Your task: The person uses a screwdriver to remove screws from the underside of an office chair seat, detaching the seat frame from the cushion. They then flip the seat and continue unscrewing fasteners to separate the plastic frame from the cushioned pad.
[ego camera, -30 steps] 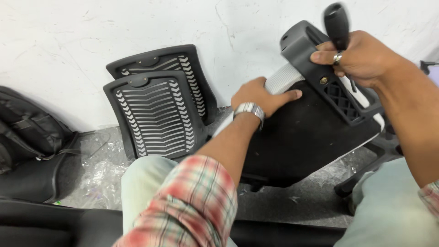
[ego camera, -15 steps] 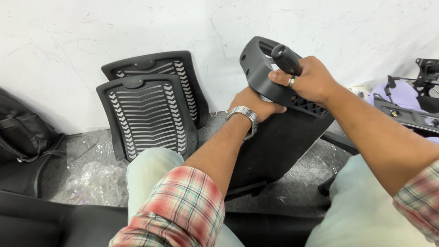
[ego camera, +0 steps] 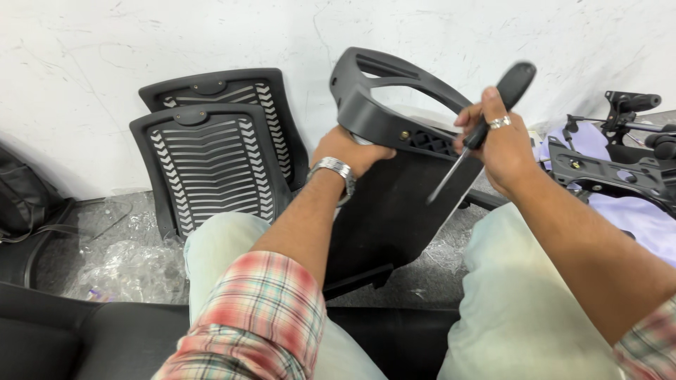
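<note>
A black chair seat panel [ego camera: 394, 211] stands tilted between my knees, with a dark grey armrest frame [ego camera: 384, 98] fixed along its top. My left hand [ego camera: 348, 151], with a metal watch on the wrist, grips the underside of that frame. My right hand [ego camera: 496, 144], wearing a ring, is shut on a black-handled screwdriver [ego camera: 486, 119]. Its handle points up and right, its shaft slants down-left over the seat panel, and the tip hangs just off the panel.
Two black slatted chair backs [ego camera: 211, 165] lean on the white wall at the left. A black metal chair mechanism [ego camera: 612, 172] lies at the right on a pale sheet. Crumpled clear plastic [ego camera: 120, 267] covers the floor, a black bag [ego camera: 24, 200] sits far left, and a black cushion [ego camera: 70, 338] lies nearest me.
The seat panel has swung upright and leftward, showing the armrest loop. My right hand has shifted from clasping the frame with the screwdriver to holding the screwdriver free, shaft angled down.
</note>
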